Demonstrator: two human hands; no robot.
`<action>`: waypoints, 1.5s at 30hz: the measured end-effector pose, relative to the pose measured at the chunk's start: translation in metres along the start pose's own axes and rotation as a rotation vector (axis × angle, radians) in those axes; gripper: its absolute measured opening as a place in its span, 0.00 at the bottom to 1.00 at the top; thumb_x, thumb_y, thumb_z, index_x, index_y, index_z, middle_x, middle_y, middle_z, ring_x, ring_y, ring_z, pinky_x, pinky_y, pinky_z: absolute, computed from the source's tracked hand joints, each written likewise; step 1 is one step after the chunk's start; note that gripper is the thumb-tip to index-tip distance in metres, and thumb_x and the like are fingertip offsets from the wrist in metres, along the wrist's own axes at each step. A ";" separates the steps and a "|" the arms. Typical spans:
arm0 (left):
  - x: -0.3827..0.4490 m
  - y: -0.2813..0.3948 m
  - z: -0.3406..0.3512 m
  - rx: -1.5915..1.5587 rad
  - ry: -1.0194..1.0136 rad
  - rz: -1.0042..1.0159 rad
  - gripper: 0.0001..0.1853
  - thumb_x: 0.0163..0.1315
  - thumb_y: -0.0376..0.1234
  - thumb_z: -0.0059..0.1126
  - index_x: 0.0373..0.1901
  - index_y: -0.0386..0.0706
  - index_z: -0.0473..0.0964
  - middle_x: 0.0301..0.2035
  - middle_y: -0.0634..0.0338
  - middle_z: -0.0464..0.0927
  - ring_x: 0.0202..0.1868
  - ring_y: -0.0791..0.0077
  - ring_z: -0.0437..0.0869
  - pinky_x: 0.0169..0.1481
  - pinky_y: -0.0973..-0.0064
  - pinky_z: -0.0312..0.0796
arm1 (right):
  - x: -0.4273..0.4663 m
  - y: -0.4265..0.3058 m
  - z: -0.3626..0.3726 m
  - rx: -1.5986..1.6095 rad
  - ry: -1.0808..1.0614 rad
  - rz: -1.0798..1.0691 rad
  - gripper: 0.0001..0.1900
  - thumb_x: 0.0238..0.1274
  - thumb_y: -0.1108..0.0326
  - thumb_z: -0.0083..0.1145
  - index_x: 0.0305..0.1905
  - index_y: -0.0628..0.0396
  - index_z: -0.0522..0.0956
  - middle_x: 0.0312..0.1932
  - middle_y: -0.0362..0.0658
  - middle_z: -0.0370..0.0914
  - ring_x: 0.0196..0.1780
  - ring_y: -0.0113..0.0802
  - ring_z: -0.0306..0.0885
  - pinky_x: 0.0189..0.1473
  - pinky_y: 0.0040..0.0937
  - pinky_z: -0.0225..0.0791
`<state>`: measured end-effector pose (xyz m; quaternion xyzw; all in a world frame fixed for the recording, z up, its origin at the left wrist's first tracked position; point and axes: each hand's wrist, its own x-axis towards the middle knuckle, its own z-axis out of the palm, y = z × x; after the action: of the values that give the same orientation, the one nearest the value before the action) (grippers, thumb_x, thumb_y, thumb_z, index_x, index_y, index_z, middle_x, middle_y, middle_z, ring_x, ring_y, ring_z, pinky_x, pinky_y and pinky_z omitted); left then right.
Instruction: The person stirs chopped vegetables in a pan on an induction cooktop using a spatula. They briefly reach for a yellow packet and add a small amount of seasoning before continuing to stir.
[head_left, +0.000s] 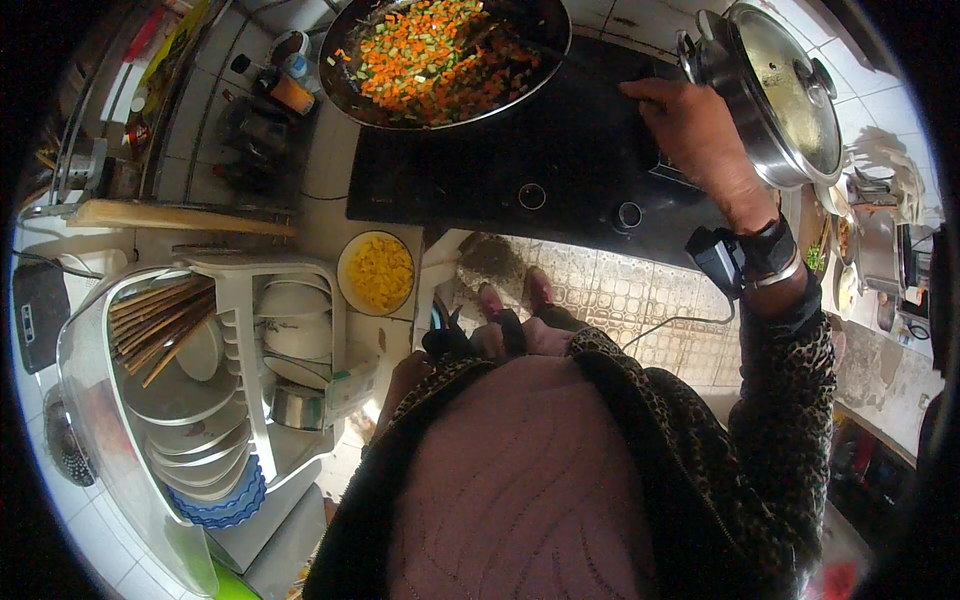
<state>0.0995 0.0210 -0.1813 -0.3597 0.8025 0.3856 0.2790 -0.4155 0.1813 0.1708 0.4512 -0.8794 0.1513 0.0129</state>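
My right hand (686, 131) is over the right part of the black cooktop (465, 172), its fingers pointing left. Dark shadow hides whether the fingers hold a handle. Left of it sits a dark frying pan (341, 97) with diced orange and green vegetables (420, 64); a dark utensil seems to lie across its right side. Close by my right hand on the other side stands a steel pot (739, 97) under a glass lid (795, 90). My left hand (409, 371) is low by my body, mostly hidden by the sleeve and wrist strap, so its grip is not visible.
A bowl of yellow pieces (379, 271) stands at the counter's left. Beside it, a dish rack (244, 352) holds plates, bowls and wooden chopsticks (161, 319). Bottles (289, 90) stand behind. A cable (675, 319) hangs from my right wrist device.
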 end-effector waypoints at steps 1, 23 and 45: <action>0.001 -0.001 0.002 0.011 -0.001 -0.041 0.14 0.56 0.36 0.53 0.42 0.45 0.78 0.40 0.51 0.80 0.46 0.53 0.81 0.50 0.62 0.72 | 0.000 0.000 0.000 0.016 -0.014 0.014 0.14 0.58 0.70 0.54 0.49 0.49 0.81 0.39 0.53 0.80 0.42 0.49 0.80 0.46 0.35 0.72; 0.028 -0.044 0.029 -0.057 -0.018 0.095 0.11 0.56 0.38 0.57 0.39 0.44 0.77 0.37 0.53 0.80 0.35 0.60 0.84 0.42 0.65 0.75 | 0.021 -0.026 -0.017 -0.472 -0.155 -0.260 0.16 0.58 0.71 0.51 0.52 0.47 0.79 0.35 0.53 0.80 0.40 0.53 0.79 0.42 0.44 0.73; -0.001 -0.004 0.008 -0.313 -0.069 -0.047 0.09 0.61 0.37 0.53 0.40 0.45 0.78 0.30 0.57 0.82 0.29 0.70 0.84 0.34 0.70 0.74 | 0.023 -0.049 -0.016 -0.571 -0.268 -0.323 0.17 0.60 0.70 0.47 0.53 0.50 0.76 0.32 0.53 0.80 0.36 0.52 0.81 0.38 0.45 0.75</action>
<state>0.1046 0.0257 -0.1864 -0.4039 0.7142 0.5113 0.2557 -0.3921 0.1403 0.2023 0.5783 -0.7975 -0.1653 0.0465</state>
